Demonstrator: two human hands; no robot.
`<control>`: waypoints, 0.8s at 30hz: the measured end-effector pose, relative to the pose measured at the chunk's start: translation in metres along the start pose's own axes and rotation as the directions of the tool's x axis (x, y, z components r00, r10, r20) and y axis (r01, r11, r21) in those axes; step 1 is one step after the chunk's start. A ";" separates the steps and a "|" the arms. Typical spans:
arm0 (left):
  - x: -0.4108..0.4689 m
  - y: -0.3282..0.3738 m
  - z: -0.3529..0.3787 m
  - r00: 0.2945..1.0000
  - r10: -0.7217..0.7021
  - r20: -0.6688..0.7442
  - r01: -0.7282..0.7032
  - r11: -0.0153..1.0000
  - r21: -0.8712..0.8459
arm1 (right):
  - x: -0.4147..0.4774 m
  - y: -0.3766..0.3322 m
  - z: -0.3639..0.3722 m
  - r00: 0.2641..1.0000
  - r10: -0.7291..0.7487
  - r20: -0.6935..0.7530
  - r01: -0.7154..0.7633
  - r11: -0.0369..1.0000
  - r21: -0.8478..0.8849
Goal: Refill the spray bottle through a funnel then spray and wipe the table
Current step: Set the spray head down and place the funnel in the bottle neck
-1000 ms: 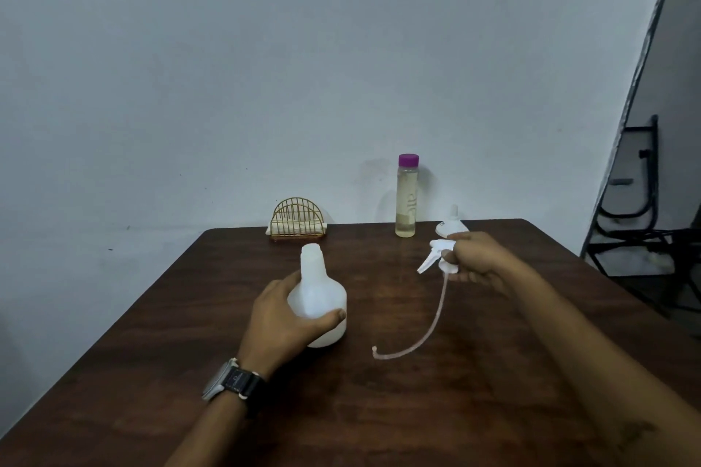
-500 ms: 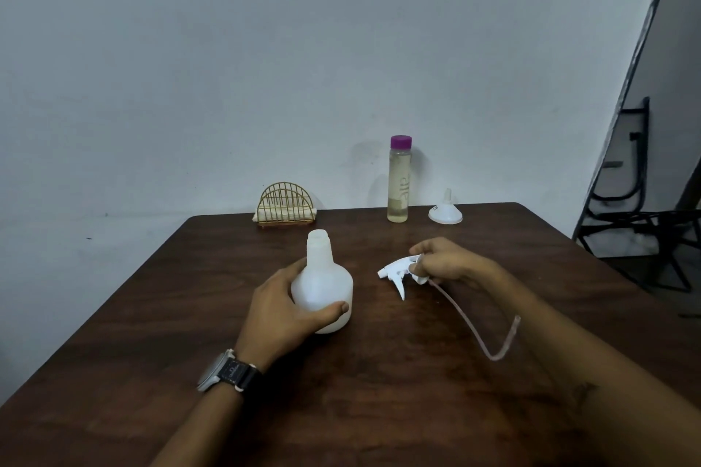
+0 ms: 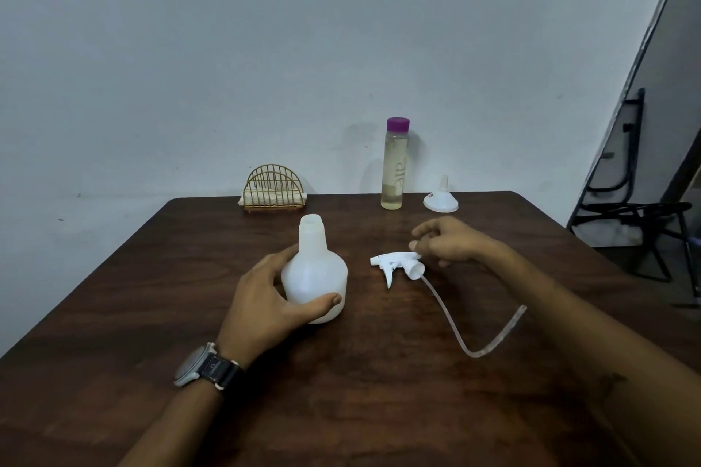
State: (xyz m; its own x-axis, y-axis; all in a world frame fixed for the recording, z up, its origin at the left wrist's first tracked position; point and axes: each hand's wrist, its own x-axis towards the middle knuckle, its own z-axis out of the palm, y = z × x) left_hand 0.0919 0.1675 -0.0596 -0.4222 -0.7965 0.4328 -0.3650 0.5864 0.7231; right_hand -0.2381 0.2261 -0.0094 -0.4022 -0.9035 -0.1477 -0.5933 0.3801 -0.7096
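A white spray bottle (image 3: pixel 315 269) with its neck uncapped stands upright on the dark wooden table (image 3: pixel 159 315). My left hand (image 3: pixel 265 299) wraps around its body. The white trigger head (image 3: pixel 396 263) with its long clear tube (image 3: pixel 489 337) lies on the table to the right of the bottle. My right hand (image 3: pixel 447 244) hovers just behind the head, fingers apart, no longer gripping it. A tall clear bottle with a purple cap (image 3: pixel 395 163), holding pale liquid, stands at the table's far edge. A white funnel (image 3: pixel 441 197) rests upside down beside it.
A gold wire napkin holder (image 3: pixel 274 188) with napkins sits at the far edge, left of the refill bottle. A plain wall rises directly behind the table. A black metal chair frame (image 3: pixel 645 208) stands off the table's right side.
My right hand carried the trigger head from the funnel toward the bottle, laid it on the table and let go. The left hand stayed on the bottle.
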 end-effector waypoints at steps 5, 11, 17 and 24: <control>0.006 -0.002 0.004 1.000 0.010 0.007 -0.010 1.000 -0.007 | 0.016 0.016 -0.018 0.926 -0.021 -0.376 0.031 0.999 0.020; 0.020 -0.004 0.015 0.999 0.031 -0.006 -0.031 0.999 -0.025 | 0.050 0.027 -0.033 0.847 -0.085 -0.524 0.031 0.993 -0.112; 0.048 -0.009 0.031 0.999 0.030 -0.010 -0.030 0.999 -0.028 | 0.092 0.038 -0.038 0.870 -0.178 -0.460 0.028 0.949 -0.314; 0.064 -0.020 0.041 0.998 0.034 -0.047 -0.035 0.999 -0.021 | 0.132 0.051 -0.034 0.923 -0.118 -0.365 -0.043 0.913 -0.406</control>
State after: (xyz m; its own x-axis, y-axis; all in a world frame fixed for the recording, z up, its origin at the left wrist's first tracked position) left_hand 0.0379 0.1104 -0.0684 -0.3948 -0.7824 0.4816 -0.3330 0.6104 0.7187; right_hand -0.3450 0.1325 -0.0415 -0.5556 -0.8073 0.1990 -0.8073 0.4666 -0.3614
